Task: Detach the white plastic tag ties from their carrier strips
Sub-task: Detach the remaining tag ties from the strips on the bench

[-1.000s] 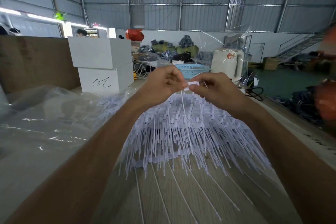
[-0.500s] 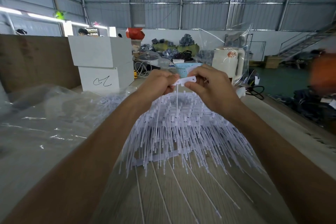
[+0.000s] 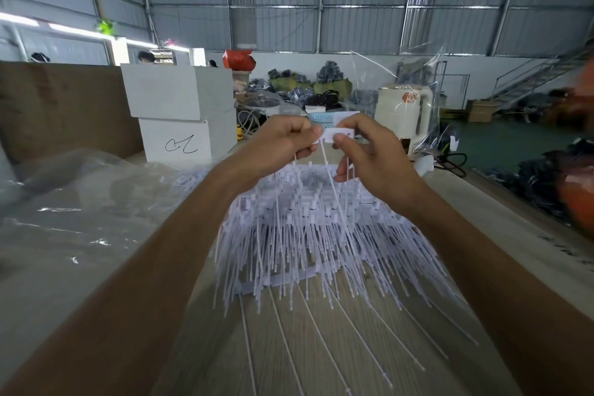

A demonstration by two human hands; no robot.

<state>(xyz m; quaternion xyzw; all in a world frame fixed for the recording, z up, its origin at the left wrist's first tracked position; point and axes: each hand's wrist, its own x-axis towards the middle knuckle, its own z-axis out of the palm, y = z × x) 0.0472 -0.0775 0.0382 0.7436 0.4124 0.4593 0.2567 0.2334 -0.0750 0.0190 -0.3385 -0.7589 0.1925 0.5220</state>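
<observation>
both hands are holding one white tag tie [image 3: 338, 134] above the tie pile [image 3: 321, 235]: left hand [image 3: 283, 145] is pinching its l end, right hand [image 3: 369, 154] is pinching its flat head w/ thumb + finger. its thin tail is hanging down btwn them toward the pile on the table [image 3: 289, 347].

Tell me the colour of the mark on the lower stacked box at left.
Black, a handwritten squiggle on the white lower box; head view.

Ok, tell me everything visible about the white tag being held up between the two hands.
The tag is a small flat rectangular tab of white plastic with a thin white tail running down from its left end toward the pile of ties. It is held level above the pile. The right hand pinches its right part between thumb and forefinger; the left hand grips at its left end.
</observation>
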